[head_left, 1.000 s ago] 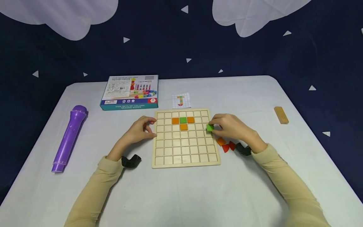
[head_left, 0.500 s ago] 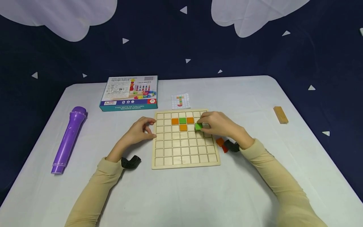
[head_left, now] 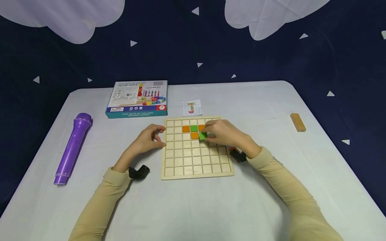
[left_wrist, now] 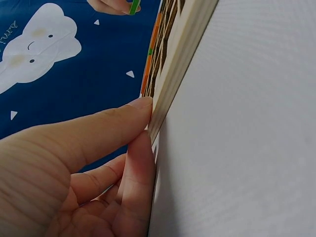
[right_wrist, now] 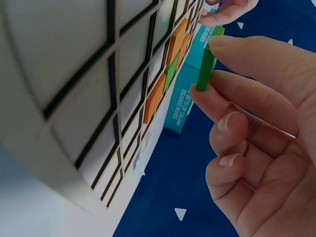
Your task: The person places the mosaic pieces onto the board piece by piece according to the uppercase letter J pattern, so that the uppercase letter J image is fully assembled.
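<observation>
In the head view, a cream wooden grid board (head_left: pixel 169 171) lies on the table, holding orange tiles (head_left: pixel 186 129) and a green tile (head_left: pixel 194 128) in its cells. My right hand (head_left: pixel 226 133) is over the board and pinches a second green square tile (head_left: pixel 203 136) between thumb and fingers, right beside the lower orange tile. The right wrist view shows that held tile (right_wrist: pixel 210 59) on edge, tilted above the grid. My left hand (head_left: pixel 147 138) touches the board's left edge with thumb and index fingertips apart; in the left wrist view the thumb (left_wrist: pixel 140 106) meets the rim.
A grid paper card (head_left: pixel 192 107) with a coloured pattern lies behind the board. A toy box (head_left: pixel 137 98) stands back left, a purple microphone-shaped tube (head_left: pixel 73 149) far left, a wooden block (head_left: pixel 298 122) far right. Loose orange pieces beside the board are mostly hidden by the right wrist's black camera (head_left: pixel 238 155).
My right hand has carried the green tile leftward from the board's right edge to beside the lower orange tile. My left hand has stayed at the left edge.
</observation>
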Demonstrator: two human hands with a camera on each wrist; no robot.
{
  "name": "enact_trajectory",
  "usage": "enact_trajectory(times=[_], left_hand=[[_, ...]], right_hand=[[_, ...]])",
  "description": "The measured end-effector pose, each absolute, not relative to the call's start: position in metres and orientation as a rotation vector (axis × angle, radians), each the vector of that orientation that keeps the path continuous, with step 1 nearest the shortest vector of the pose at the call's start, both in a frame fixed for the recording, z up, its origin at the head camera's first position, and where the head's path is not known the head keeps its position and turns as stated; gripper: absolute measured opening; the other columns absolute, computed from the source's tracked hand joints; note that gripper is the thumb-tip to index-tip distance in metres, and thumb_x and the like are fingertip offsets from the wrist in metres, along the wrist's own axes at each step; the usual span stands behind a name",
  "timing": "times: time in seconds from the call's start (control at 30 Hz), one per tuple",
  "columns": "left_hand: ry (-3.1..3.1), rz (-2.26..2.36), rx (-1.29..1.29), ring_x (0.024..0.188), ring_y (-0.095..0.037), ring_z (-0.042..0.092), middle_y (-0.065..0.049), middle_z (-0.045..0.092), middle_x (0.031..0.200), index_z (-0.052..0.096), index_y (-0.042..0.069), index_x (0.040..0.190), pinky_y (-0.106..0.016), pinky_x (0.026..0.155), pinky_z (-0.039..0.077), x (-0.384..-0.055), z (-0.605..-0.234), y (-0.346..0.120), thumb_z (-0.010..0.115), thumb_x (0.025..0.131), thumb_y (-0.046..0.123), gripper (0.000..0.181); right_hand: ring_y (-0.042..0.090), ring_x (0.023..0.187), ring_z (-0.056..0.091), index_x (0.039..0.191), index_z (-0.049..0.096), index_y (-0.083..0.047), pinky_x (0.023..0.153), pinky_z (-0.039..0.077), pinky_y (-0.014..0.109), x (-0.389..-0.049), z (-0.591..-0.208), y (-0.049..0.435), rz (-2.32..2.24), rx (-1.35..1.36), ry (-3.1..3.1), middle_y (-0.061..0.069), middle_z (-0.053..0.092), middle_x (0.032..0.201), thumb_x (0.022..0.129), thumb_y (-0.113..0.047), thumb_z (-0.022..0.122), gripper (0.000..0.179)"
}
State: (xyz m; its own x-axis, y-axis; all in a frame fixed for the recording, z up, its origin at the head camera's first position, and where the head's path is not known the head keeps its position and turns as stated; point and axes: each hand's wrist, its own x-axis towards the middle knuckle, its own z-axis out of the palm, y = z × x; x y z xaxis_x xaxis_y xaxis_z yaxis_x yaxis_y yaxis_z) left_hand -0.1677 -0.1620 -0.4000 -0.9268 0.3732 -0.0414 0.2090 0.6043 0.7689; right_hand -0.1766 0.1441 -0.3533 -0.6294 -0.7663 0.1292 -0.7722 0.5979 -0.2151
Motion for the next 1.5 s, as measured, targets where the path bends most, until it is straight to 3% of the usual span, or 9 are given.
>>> enact_trajectory(times=[1.03, 1.5], left_hand=[[2.63, 1.219, 0.474, 0.072, -0.008, 0.056, -0.02, 0.052, 0.113, 0.051, -0.005, 0.125, -0.02, 0.068, 0.039, -0.168, -0.401, -0.162, 0.076, 0.075, 0.009, 0.057], [2.631, 1.227, 0.471, 0.072, -0.008, 0.056, -0.019, 0.052, 0.112, 0.052, -0.004, 0.125, -0.019, 0.067, 0.039, -0.168, -0.402, -0.161, 0.076, 0.075, 0.008, 0.057]], right_hand=[[0.006, 0.071, 0.057, 0.091, 0.073, -0.01, 0.067, 0.049, 0.024, -0.173, -0.367, 0.125, 0.313, 1.423, -2.834, 0.001, 0.07, 0.087, 0.08, -0.018, 0.072, 0.013], [0.011, 0.081, 0.063, 0.095, 0.073, -0.011, 0.071, 0.052, 0.026, -0.172, -0.367, 0.122, 0.298, 1.43, -2.825, 0.003, 0.068, 0.093, 0.081, -0.019, 0.072, 0.017]])
